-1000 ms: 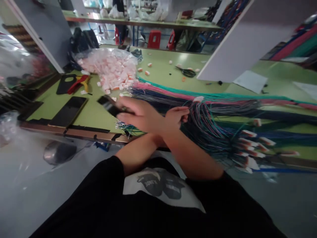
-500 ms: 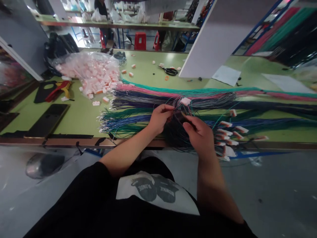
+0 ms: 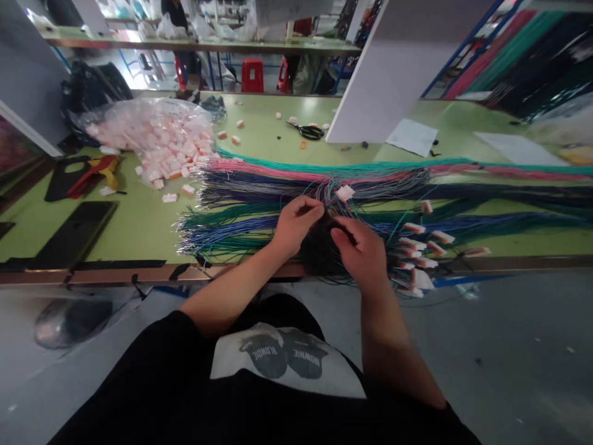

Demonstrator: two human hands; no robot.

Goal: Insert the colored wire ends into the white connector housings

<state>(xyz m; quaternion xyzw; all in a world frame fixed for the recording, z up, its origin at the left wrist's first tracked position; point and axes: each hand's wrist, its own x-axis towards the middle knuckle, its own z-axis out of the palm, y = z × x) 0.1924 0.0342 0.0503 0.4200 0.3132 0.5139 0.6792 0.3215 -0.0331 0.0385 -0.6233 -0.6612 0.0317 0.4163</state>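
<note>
My left hand (image 3: 293, 224) pinches thin wires that run up to a small white connector (image 3: 345, 193) just above and right of my fingers. My right hand (image 3: 359, 247) is curled beside it, fingertips pinching the same strands over a dark wire bundle. Both hands work above long bundles of coloured wires (image 3: 259, 185) laid across the green table (image 3: 139, 222). Several finished white connectors (image 3: 417, 247) on wires hang at the table's front edge to the right of my right hand.
A clear bag of pink-white connectors (image 3: 157, 139) sits at the back left, with loose ones around it. Scissors (image 3: 308, 130) lie further back. A black flat slab (image 3: 74, 232) and a red-yellow tool (image 3: 95, 173) are at the left. A white panel (image 3: 384, 74) leans behind.
A second ago my arms were crossed, my right hand reaching left at a dark object. Now they are uncrossed and both hands pinch wires near the connector. The view shifted slightly.
</note>
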